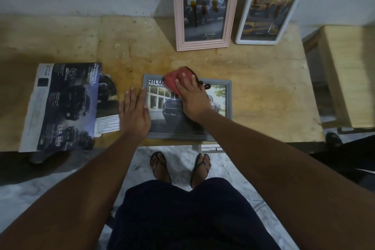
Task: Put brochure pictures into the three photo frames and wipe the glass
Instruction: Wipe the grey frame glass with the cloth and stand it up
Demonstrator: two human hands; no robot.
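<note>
Down on the table point(263, 87), grey frame point(228, 103) with truck picture point(158, 97) half hidden by forearm point(223, 126); right hand point(192, 95) pressing red cloth point(173, 80) onto it, left hand point(135, 111) spread flat against its left edge.

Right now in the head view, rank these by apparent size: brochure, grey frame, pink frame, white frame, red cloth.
1. brochure
2. grey frame
3. pink frame and white frame: they look alike and stand farther back, so I left them unranked
4. red cloth
</note>
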